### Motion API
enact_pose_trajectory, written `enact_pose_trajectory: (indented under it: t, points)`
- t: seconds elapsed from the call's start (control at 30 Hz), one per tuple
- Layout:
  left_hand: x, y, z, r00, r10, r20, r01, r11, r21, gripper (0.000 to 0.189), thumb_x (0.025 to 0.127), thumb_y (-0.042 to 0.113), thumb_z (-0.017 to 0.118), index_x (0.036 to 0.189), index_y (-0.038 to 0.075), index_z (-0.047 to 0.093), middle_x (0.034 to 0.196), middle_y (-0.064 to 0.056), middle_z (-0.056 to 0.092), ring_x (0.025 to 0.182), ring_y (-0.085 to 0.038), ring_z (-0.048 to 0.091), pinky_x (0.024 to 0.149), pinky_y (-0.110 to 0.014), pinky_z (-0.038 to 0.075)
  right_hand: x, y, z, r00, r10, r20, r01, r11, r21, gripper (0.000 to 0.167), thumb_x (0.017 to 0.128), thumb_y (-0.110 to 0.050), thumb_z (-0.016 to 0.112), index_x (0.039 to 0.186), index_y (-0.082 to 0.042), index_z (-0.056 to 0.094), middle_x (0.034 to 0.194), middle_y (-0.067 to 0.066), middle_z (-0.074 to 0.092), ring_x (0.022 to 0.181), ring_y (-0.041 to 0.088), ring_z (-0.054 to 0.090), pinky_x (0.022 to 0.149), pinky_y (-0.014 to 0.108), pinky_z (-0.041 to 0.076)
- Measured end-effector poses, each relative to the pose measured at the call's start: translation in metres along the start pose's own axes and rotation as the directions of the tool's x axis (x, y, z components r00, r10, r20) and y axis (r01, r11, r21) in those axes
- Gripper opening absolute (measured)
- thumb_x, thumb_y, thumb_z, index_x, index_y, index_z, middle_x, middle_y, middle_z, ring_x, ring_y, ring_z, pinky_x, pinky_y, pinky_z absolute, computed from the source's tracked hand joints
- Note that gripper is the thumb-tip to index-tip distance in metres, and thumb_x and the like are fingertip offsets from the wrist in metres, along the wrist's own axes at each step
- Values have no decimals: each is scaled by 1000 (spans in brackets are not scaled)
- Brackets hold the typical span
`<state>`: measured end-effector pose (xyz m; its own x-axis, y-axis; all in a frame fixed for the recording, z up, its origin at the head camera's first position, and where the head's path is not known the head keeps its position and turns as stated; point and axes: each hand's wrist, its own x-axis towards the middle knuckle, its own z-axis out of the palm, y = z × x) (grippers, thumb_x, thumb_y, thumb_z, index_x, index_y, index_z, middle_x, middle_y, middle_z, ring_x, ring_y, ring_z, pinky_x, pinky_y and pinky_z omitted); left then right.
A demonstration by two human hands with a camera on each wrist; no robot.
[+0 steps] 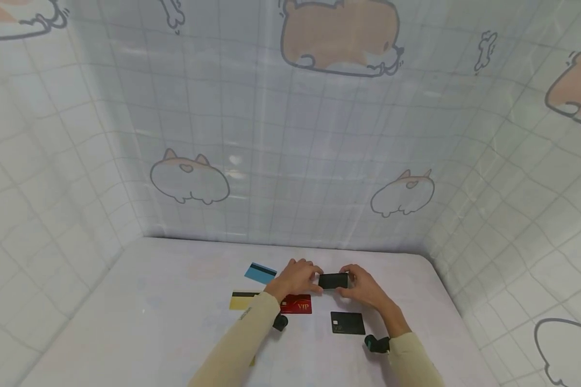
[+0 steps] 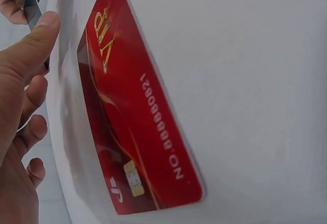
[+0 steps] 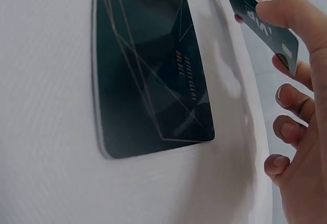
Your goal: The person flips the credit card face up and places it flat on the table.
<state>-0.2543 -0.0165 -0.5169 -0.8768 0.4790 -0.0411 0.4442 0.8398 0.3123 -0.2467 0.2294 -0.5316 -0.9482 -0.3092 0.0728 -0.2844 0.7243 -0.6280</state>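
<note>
L hand [image 1: 297,277] & R hand [image 1: 365,286] pinch a dark flat plastic card [image 1: 333,281] b/w 'em, long side L-to-R, maybe tipped.

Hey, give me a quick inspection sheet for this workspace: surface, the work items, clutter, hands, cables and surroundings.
Surface: white tabletop, cards lying flat on it.
Work items: one held dark card; on the surface, a blue card, yellow card, red VIP card and black VIP card.
Clutter: small yellow patch beside the left sleeve, mostly hidden, can't be identified.
Hands: left hand and right hand grip opposite ends of the held dark card; black devices at both wrists.
Cables: nothing seen.
Surroundings: pale grid-patterned backdrop with cartoon animals and bones.
</note>
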Motion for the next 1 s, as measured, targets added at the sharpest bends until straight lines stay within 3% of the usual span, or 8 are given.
enact_pose_trajectory:
  t: [0.37,0.53,0.67,0.77,1.0]
  points:
    - [-1,-1,-2,1000,11,-8,-11,1000,14,57,85,56,74,135,31,63,89,14,58,95,-10,50,97,-40,40,1,-5,0,1000,-5,16,3,997,82,55,77,-39,85,120,-17,58,102,0,54,97,20,50,80,40,42]
    - [0,0,0,1000,9,-1,-9,1000,13,58,84,58,74,135,32,64,88,15,57,94,-9,50,96,-39,40,0,-5,-1,1000,-10,26,6,991,133,54,80,-41,83,121,-18,56,103,0,54,104,20,50,101,49,43]
    - [0,0,-1,1000,11,0,-11,1000,-6,57,84,58,73,134,32,64,87,14,56,94,-9,49,96,-40,40,-1,-8,-2,999,12,37,-18,987,162,53,81,-40,83,123,-22,56,106,0,56,100,22,51,88,43,48]
    - [1,0,-2,1000,21,-2,-21,1000,-18,57,85,57,73,134,31,64,87,14,56,93,-9,49,95,-40,40,-2,-11,-4,999,24,39,-31,985,170,54,81,-40,82,125,-25,55,111,0,58,97,22,51,73,37,40]
    - [-1,-1,-3,999,40,2,-40,999,-19,57,84,58,74,134,33,63,88,14,57,92,-8,50,92,-37,40,0,-9,-2,999,9,48,-18,983,182,54,82,-42,81,127,-28,53,116,-1,59,103,22,53,75,37,41]
